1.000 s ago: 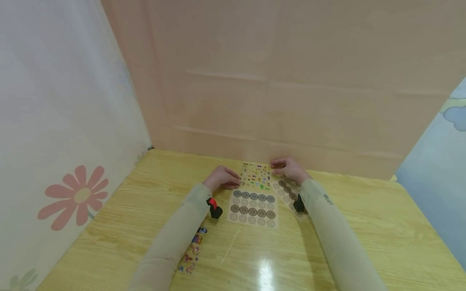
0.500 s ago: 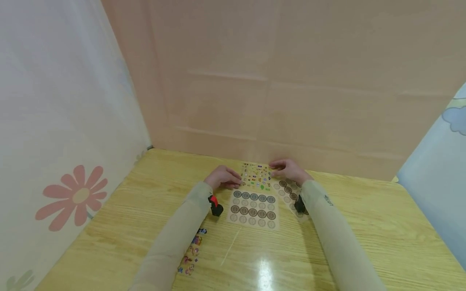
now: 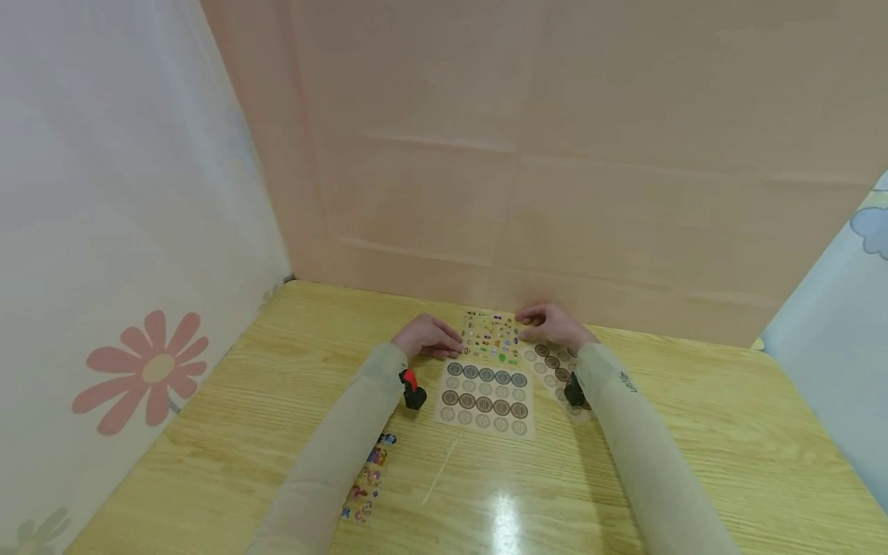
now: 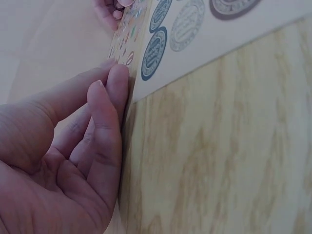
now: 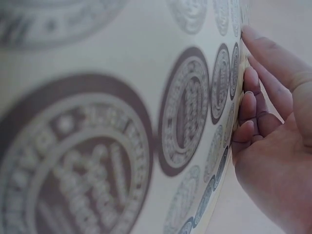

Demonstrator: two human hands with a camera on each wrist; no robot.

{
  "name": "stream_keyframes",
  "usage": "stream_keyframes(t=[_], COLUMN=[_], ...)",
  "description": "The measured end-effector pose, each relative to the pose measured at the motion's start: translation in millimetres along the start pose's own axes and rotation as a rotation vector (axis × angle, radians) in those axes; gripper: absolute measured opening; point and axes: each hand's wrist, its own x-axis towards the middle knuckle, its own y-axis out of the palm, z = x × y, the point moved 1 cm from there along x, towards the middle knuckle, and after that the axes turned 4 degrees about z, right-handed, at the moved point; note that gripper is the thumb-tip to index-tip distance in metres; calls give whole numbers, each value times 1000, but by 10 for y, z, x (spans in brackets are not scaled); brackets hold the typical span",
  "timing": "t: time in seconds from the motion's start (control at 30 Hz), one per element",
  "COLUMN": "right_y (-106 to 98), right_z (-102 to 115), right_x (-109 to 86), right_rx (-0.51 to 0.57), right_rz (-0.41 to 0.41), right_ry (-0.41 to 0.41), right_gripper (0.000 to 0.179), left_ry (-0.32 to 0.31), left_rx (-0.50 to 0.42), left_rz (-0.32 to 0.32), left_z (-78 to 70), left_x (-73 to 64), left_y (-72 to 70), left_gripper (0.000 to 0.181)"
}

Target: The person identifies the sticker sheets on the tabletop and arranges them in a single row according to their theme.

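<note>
Head cam: the little colorful sticker sheet (image 3: 491, 337) is sitting between our left hand (image 3: 428, 337) and right hand (image 3: 557, 327), just past the round-seal sticker sheet (image 3: 484, 398). Left wrist: our thumb and fingertips are meeting near its edge; can't tell if they're pinching. Right wrist: we're curving our fingers loosely, thumb apart.
</note>
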Motion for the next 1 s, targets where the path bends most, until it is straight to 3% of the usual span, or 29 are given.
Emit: stream_keyframes(t=[0.33, 0.73, 1.0], right_y=[-11, -25, 9], right_z=[-54, -40, -16], right_x=[1, 10, -67], right_rx=[-8, -2, -17], right_rz=[-19, -29, 1], right_ry=[-23, 16, 88], right_gripper=[49, 42, 27], left_ry=[71, 143, 123], left_rx=[1, -19, -65], left_rz=[-18, -81, -20], left_z=[25, 62, 89], left_x=[32, 93, 118], left_y=[23, 53, 103], left_gripper=[42, 54, 53])
